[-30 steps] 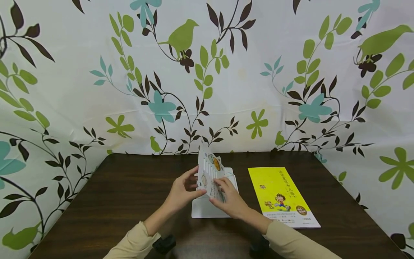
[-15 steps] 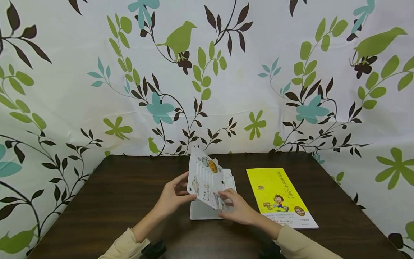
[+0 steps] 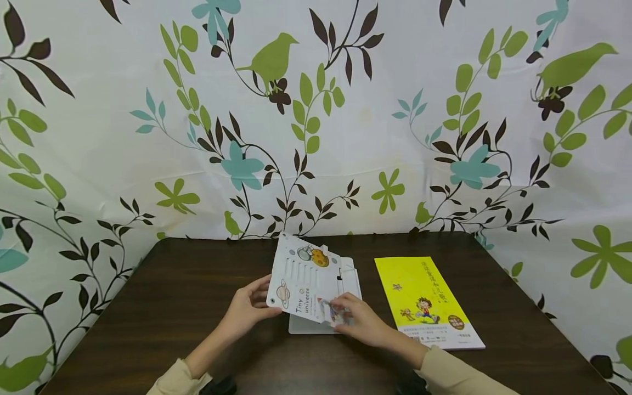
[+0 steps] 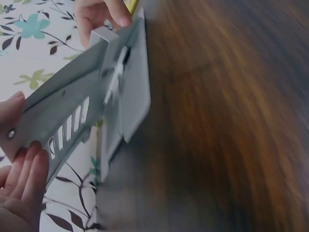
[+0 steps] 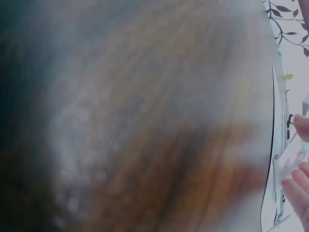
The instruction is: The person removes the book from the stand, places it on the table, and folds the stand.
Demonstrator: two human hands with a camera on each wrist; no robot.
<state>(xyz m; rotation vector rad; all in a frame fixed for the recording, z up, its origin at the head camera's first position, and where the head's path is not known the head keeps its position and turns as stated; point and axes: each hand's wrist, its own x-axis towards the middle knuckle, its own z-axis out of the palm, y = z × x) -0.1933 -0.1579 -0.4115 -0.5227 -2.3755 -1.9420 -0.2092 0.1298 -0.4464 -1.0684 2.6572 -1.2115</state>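
A white folding book stand (image 3: 291, 277) printed with planets and "Tiny universe" is at the table's middle in the head view. Its slotted panel tilts up over a flat white base plate (image 3: 306, 327). My left hand (image 3: 245, 306) grips the panel's left edge, thumb in front and fingers behind. At the lower right corner, my right hand (image 3: 362, 322) pinches the panel's ledge. The left wrist view shows the panel's grey-looking back (image 4: 72, 99), with a hinge bar (image 4: 116, 72) joining it to the base. In the right wrist view, fingertips (image 5: 297, 191) show at the right edge.
A yellow book (image 3: 424, 291) with a cartoon child on its cover lies flat to the right of the stand. The dark wooden table (image 3: 197, 274) ends at a patterned cloth (image 3: 345, 137) behind it.
The panel has swung left and leaned back, so its printed front now faces up more. My left hand moved left with its edge. The right hand shifted slightly right and down.
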